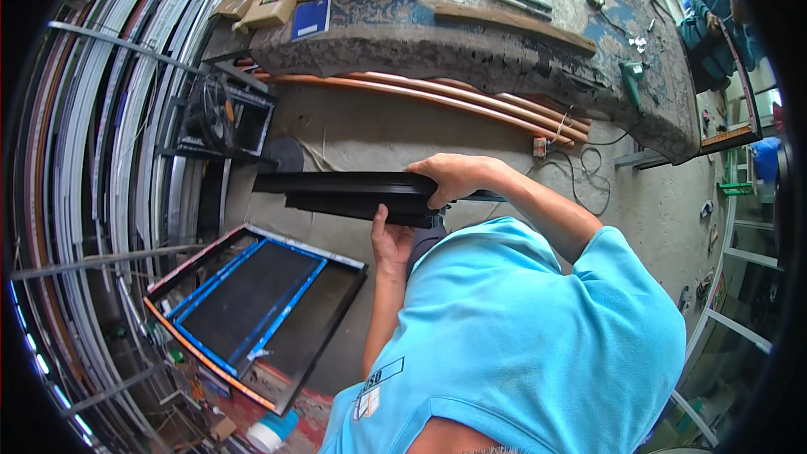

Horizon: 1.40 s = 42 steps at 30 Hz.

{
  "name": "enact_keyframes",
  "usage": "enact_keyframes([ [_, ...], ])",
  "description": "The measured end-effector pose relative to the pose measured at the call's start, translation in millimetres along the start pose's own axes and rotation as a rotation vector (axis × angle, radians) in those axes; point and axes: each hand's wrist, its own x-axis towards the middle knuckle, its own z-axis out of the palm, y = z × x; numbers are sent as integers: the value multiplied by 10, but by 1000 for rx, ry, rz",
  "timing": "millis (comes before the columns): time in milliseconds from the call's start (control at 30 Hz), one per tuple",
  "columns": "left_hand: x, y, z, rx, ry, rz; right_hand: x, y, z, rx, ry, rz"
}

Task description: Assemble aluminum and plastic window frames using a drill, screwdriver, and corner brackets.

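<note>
Several long black metal profiles (pixel 345 191), bundled together, lie across in front of my body. My right hand (pixel 454 176) is closed over their right part, with the thumb on the near side. From below, my left hand (pixel 391 240) grips the nearer profile, its thumb up against the side and its other fingers mostly hidden. To the left, the profiles' far ends stick out freely above the floor. Below them on the floor lies a black frame (pixel 343 324) with blue-edged inner strips.
Ahead stands a cloth-covered workbench (pixel 353 38) with a green power drill (pixel 631 84), a blue booklet (pixel 312 18) and a cardboard box (pixel 273 2). Copper-coloured bars (pixel 471 97) lie beneath it. Long metal profiles (pixel 92 160) fill the left rack. Another person (pixel 714 13) is at the far right.
</note>
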Motion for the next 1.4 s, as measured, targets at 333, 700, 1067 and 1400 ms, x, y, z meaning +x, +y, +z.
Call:
enact_keyframes([
  [333,1468,764,1113,102,-196,16,227,-198,-1074,50,416,129],
  [700,2728,-153,2348,427,-351,-418,-699,984,-1389,676,869,453],
  [1067,4237,-1031,3356,648,-264,-505,-890,2493,-2449,841,963,297],
  [1400,5552,-1715,4317,728,-296,-624,-987,3327,-3499,850,1140,427],
])
